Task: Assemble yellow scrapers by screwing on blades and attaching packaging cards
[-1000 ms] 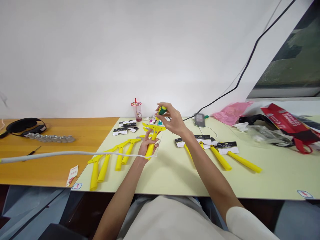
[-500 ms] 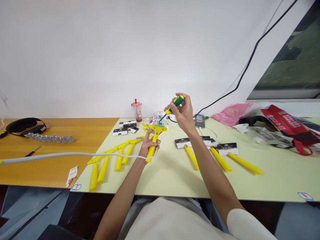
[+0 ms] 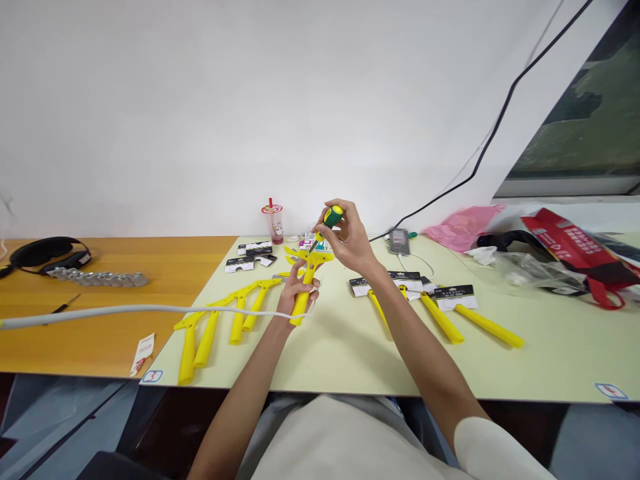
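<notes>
My left hand (image 3: 295,292) is closed round the handle of a yellow scraper (image 3: 306,285), held tilted above the table with its wide head up. In my right hand (image 3: 351,237) is a screwdriver (image 3: 333,216) with a green and yellow handle, gripped by the fingers. Its shaft points down and left to the scraper's head; whether the tip sits in a screw is too small to tell. Several yellow scrapers (image 3: 240,313) lie in a row to the left of my left hand. Beyond my right forearm lie yellow handles (image 3: 487,325) by black and white cards (image 3: 455,297).
A lidded cup (image 3: 273,223) with a red straw stands by the wall. A white cable (image 3: 150,308) crosses in front of the left side. Black cards (image 3: 255,249) lie near the cup. At the right are a pink bag (image 3: 463,227) and a red package (image 3: 575,247).
My right hand has moved left and slightly down with the screwdriver, which now stands steeper over the scraper's head. My left hand and the scraper have hardly moved.
</notes>
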`<act>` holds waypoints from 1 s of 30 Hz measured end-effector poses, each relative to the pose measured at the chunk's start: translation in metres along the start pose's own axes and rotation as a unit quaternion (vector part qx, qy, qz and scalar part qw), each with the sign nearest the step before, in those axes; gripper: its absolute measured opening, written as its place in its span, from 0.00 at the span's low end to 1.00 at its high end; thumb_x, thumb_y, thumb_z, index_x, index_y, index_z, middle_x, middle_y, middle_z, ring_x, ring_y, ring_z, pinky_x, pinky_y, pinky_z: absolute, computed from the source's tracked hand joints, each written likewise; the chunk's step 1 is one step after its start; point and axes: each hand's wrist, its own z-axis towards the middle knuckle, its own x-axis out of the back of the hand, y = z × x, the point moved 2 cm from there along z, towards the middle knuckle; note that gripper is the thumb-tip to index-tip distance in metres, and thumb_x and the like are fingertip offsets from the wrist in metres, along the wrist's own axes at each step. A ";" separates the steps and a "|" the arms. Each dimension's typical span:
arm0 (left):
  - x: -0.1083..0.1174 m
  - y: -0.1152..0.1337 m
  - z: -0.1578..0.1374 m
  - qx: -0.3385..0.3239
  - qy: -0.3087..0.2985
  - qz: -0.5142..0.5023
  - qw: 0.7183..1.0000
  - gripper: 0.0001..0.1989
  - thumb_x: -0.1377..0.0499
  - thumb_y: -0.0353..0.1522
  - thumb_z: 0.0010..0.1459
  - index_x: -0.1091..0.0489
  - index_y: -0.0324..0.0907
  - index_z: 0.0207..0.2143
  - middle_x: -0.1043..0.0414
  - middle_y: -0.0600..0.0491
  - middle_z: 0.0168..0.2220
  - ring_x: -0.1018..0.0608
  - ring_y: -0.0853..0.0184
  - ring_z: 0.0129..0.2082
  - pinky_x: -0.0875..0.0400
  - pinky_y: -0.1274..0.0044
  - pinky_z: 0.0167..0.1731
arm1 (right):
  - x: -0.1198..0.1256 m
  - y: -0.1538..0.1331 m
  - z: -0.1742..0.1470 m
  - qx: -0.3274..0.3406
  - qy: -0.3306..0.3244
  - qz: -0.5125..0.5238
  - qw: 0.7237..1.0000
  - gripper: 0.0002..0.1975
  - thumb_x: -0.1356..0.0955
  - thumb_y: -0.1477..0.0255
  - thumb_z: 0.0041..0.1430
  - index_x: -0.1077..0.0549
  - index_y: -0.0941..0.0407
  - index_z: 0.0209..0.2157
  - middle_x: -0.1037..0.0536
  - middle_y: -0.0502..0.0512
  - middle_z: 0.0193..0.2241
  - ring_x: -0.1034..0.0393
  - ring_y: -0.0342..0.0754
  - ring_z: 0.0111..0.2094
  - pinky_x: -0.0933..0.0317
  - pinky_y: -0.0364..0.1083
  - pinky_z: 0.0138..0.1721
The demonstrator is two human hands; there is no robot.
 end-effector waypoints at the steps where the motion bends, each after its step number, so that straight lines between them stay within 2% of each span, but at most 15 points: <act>1: 0.000 0.000 0.000 -0.001 -0.002 0.002 1.000 0.46 0.33 0.20 0.43 0.33 0.54 0.65 0.27 0.45 0.64 0.23 0.72 0.34 0.33 0.83 0.25 | 0.000 -0.002 0.000 0.006 0.001 -0.002 1.000 0.22 0.31 0.53 0.74 0.40 0.45 0.60 0.28 0.51 0.46 0.21 0.47 0.43 0.20 0.49 0.43; 9: 0.001 -0.001 -0.001 -0.005 -0.004 0.017 1.000 0.49 0.32 0.20 0.42 0.33 0.59 0.66 0.28 0.48 0.65 0.22 0.72 0.34 0.33 0.83 0.25 | 0.001 -0.017 -0.002 0.029 0.004 -0.030 0.999 0.20 0.33 0.56 0.76 0.41 0.44 0.62 0.28 0.54 0.47 0.21 0.50 0.45 0.18 0.54 0.43; 17: 0.001 0.000 -0.002 -0.017 -0.016 0.019 1.000 0.48 0.31 0.20 0.41 0.32 0.60 0.64 0.25 0.50 0.60 0.23 0.72 0.33 0.33 0.83 0.24 | -0.003 -0.026 -0.004 0.038 0.001 -0.023 0.999 0.21 0.31 0.56 0.75 0.39 0.45 0.62 0.27 0.54 0.47 0.20 0.51 0.46 0.17 0.54 0.44; 25: 0.001 0.002 -0.005 -0.010 -0.062 0.016 0.998 0.44 0.31 0.21 0.42 0.32 0.58 0.61 0.25 0.48 0.61 0.23 0.72 0.30 0.34 0.82 0.22 | 0.004 -0.038 -0.001 0.053 0.073 -0.018 0.996 0.24 0.33 0.51 0.75 0.42 0.42 0.65 0.29 0.57 0.50 0.19 0.55 0.47 0.16 0.58 0.46; 30: 0.002 0.000 -0.005 0.004 -0.048 0.009 0.999 0.45 0.32 0.20 0.42 0.33 0.58 0.62 0.26 0.49 0.61 0.24 0.72 0.31 0.35 0.82 0.22 | 0.003 -0.044 -0.005 0.064 0.045 -0.030 0.996 0.22 0.33 0.54 0.76 0.41 0.42 0.64 0.27 0.55 0.48 0.19 0.53 0.46 0.16 0.56 0.44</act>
